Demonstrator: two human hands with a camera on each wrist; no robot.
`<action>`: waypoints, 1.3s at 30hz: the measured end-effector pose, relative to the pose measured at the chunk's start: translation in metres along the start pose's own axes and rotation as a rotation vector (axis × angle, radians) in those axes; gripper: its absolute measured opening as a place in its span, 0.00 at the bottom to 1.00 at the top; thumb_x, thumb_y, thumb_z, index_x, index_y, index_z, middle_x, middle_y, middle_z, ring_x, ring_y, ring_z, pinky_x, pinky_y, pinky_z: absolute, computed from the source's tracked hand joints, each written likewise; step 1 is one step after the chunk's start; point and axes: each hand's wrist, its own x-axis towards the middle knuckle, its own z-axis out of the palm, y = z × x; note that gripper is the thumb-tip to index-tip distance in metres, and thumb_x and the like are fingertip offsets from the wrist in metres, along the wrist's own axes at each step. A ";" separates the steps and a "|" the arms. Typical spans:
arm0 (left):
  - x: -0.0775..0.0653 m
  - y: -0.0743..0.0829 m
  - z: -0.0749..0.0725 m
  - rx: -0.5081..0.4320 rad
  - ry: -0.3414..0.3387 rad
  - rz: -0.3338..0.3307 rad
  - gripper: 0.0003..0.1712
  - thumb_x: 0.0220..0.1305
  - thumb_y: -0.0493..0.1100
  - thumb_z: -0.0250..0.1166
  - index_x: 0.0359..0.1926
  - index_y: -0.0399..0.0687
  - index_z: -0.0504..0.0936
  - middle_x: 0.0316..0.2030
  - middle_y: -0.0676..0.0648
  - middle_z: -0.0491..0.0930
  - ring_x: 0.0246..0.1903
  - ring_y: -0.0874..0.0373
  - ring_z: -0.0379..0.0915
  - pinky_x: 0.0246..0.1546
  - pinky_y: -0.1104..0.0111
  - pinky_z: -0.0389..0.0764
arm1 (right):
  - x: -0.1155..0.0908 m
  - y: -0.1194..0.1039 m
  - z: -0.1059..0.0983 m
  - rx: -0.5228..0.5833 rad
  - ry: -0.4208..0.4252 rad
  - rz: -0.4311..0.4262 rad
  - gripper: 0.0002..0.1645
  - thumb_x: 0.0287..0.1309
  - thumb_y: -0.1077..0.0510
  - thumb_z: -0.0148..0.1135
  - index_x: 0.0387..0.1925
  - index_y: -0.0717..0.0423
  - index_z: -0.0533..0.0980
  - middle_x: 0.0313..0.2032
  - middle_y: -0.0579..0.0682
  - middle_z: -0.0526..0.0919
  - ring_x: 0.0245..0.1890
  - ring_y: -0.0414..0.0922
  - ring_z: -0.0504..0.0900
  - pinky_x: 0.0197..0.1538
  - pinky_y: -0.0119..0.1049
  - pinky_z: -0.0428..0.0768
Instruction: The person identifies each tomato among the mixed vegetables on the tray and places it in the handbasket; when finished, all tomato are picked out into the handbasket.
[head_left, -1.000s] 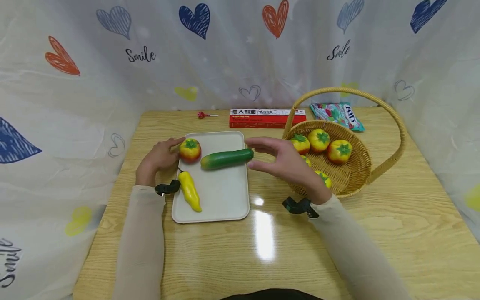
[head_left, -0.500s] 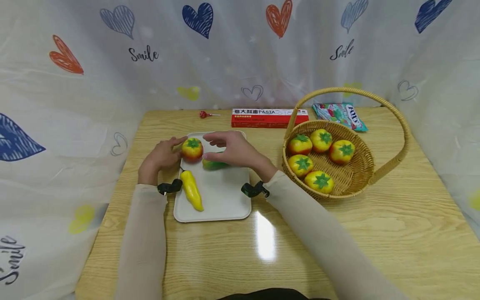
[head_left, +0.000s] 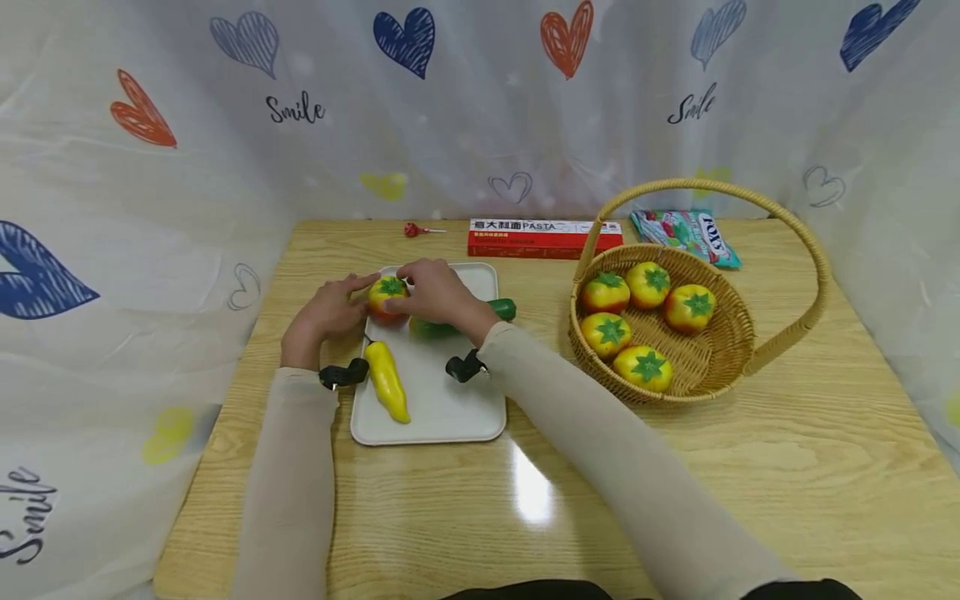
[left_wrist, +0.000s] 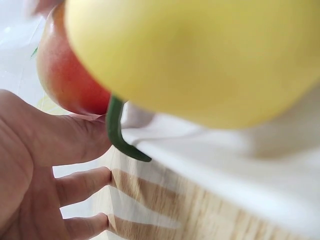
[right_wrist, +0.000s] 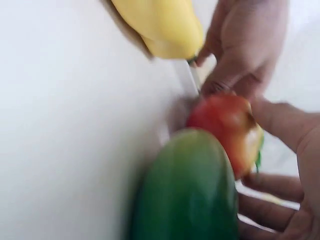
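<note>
A red-and-yellow tomato (head_left: 388, 288) with a green leafy top sits at the far left corner of the white tray (head_left: 450, 417). My right hand (head_left: 435, 293) reaches across and pinches it between thumb and fingers, as the right wrist view also shows. My left hand (head_left: 330, 312) lies at the tray's left edge, fingers extended, its thumb beside the tomato (left_wrist: 75, 75). Partly covered by my right hand and wrist, a green cucumber (head_left: 504, 309) lies across the tray; its rounded end (right_wrist: 190, 185) shows close up. A yellow pepper (head_left: 387, 383) with a dark stem lies on the tray's left side.
A wicker basket (head_left: 738, 333) with a tall handle stands at the right, holding several similar tomatoes. Along the back lie a lollipop (head_left: 420, 229), a red pasta box (head_left: 543, 239) and a candy bag (head_left: 686, 236). A printed curtain (head_left: 465, 108) closes off the back.
My right hand has moved left from beside the basket, over the cucumber, and taken hold of the tomato on the tray. My left hand has stayed by the tray's edge.
</note>
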 end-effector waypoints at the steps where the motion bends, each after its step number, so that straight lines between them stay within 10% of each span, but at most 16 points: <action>1: 0.000 0.000 0.000 0.003 0.002 0.002 0.37 0.82 0.41 0.52 0.88 0.53 0.59 0.85 0.26 0.46 0.84 0.20 0.37 0.81 0.25 0.46 | 0.001 -0.002 0.002 0.009 0.009 0.011 0.41 0.69 0.34 0.73 0.72 0.53 0.80 0.61 0.49 0.89 0.54 0.47 0.84 0.60 0.39 0.86; 11: 0.000 0.001 0.000 0.006 0.011 -0.009 0.36 0.84 0.44 0.54 0.85 0.40 0.60 0.86 0.27 0.48 0.84 0.20 0.39 0.83 0.29 0.46 | -0.016 -0.015 -0.008 0.190 0.121 0.003 0.42 0.71 0.40 0.72 0.78 0.52 0.72 0.64 0.51 0.85 0.55 0.44 0.85 0.59 0.35 0.87; 22: 0.000 0.003 0.000 0.011 -0.005 0.001 0.37 0.84 0.46 0.54 0.88 0.52 0.57 0.85 0.25 0.45 0.84 0.19 0.37 0.82 0.27 0.44 | -0.131 0.023 -0.066 0.431 0.167 -0.242 0.39 0.68 0.54 0.77 0.77 0.49 0.75 0.74 0.50 0.79 0.66 0.51 0.85 0.67 0.41 0.87; 28: -0.001 0.004 0.001 0.011 -0.008 0.010 0.37 0.84 0.45 0.53 0.88 0.50 0.56 0.85 0.25 0.44 0.83 0.18 0.36 0.82 0.27 0.43 | -0.205 0.073 -0.099 0.326 0.256 -0.186 0.38 0.67 0.57 0.78 0.76 0.50 0.76 0.72 0.52 0.80 0.65 0.53 0.85 0.68 0.46 0.86; 35: -0.001 0.001 0.002 0.002 -0.010 0.042 0.38 0.84 0.44 0.54 0.88 0.49 0.56 0.85 0.24 0.43 0.83 0.20 0.39 0.82 0.28 0.48 | -0.270 0.139 -0.125 0.173 0.409 -0.017 0.37 0.67 0.63 0.76 0.76 0.51 0.76 0.69 0.58 0.81 0.61 0.56 0.84 0.60 0.14 0.78; 39: 0.000 0.000 0.002 -0.001 -0.010 0.041 0.38 0.85 0.45 0.54 0.88 0.49 0.55 0.86 0.25 0.43 0.84 0.21 0.39 0.82 0.28 0.48 | -0.288 0.164 -0.131 0.087 0.440 0.074 0.37 0.66 0.63 0.76 0.75 0.54 0.76 0.70 0.61 0.81 0.62 0.61 0.84 0.58 0.15 0.78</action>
